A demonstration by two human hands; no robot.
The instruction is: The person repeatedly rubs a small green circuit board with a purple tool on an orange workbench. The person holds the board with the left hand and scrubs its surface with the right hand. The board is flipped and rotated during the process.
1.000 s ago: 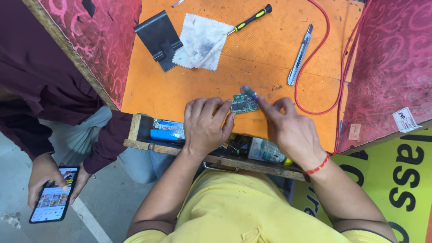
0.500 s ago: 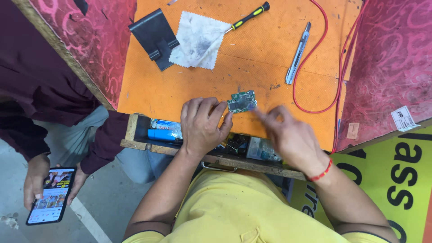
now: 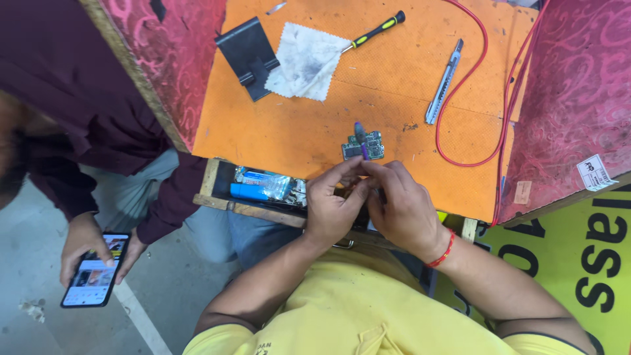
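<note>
The fingers (image 3: 355,172) of both hands meet at the near edge of the orange table (image 3: 276,131). They are pinched together on a small purple tool (image 3: 360,136). It is thin, like a tiny pen. Its tip points up and away from the person. Its long way runs from the fingers out across the table.

The tip sits on or just over a small green circuit board (image 3: 372,146). The board lies flat on the table, just past the fingertips. I cannot tell if the tip really touches it.

The left hand (image 3: 330,205) has its thumb and first finger closed near the bottom of the tool. The right hand (image 3: 402,209) curls in from the other side, and its fingers are closed there too. Both hands are about the same way from the board. It is hard to see which hand holds the tool more. The right wrist wears a red thread band (image 3: 442,251). Both arms bend in from a yellow shirt (image 3: 342,315).

Just under the hands is an open drawer (image 3: 220,190) with a blue thing (image 3: 253,191) in it.

Farther out lie a white cloth (image 3: 303,62), a dark flat piece (image 3: 246,56), a screwdriver (image 3: 376,29), a grey cutter knife (image 3: 444,82) and a red wire (image 3: 476,98).

On the left another person holds a phone (image 3: 94,269).
</note>
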